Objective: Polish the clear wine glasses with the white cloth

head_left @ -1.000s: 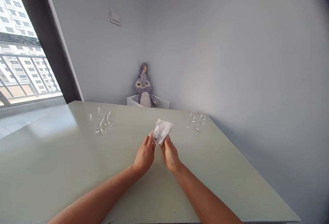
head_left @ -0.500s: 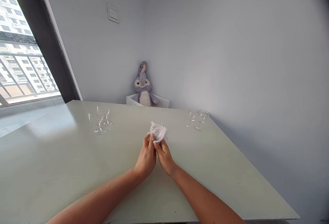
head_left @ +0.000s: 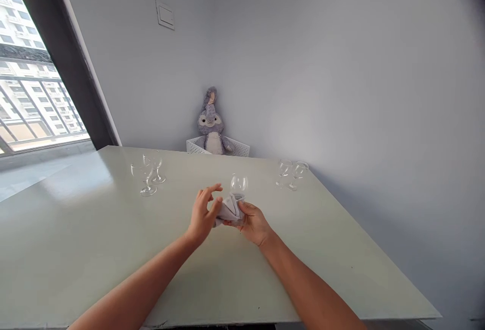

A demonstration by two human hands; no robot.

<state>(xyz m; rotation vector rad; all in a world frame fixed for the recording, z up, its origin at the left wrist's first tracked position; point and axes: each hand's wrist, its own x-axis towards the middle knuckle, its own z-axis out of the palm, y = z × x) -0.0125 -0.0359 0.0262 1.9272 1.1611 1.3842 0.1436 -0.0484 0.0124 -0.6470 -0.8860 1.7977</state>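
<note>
Clasping cloth (head_left: 230, 209) and glass (head_left: 239, 183) together, the fingers of the right hand (head_left: 255, 223) close low down, thumb on top, others beneath. Left hand (head_left: 200, 216) beside it: fingers parted and loosely bent, no firm hold; thumb at the cloth's edge, contact uncertain. Glass stands roughly upright in front of the person, bowl bare above the folds, stem and foot mostly covered. Cannot tell whether the foot clears the bench (head_left: 322, 279).

Handling, by judgement: glass light, stiff, slick and easily broken, thinnest likely at rim and stem. Best held at the stem or low on the bowl, cloth between for grip; little squeeze, no twisting of bowl against foot. Cloth soft, limp, forgiving anywhere.

Farther out: two stemmed glasses (head_left: 148, 190) to the left, close together, overlapping in view; another pair (head_left: 300, 171) near the bench's right far corner. Beyond the far edge, a plush toy (head_left: 214, 143) in a white basket (head_left: 240, 149).
</note>
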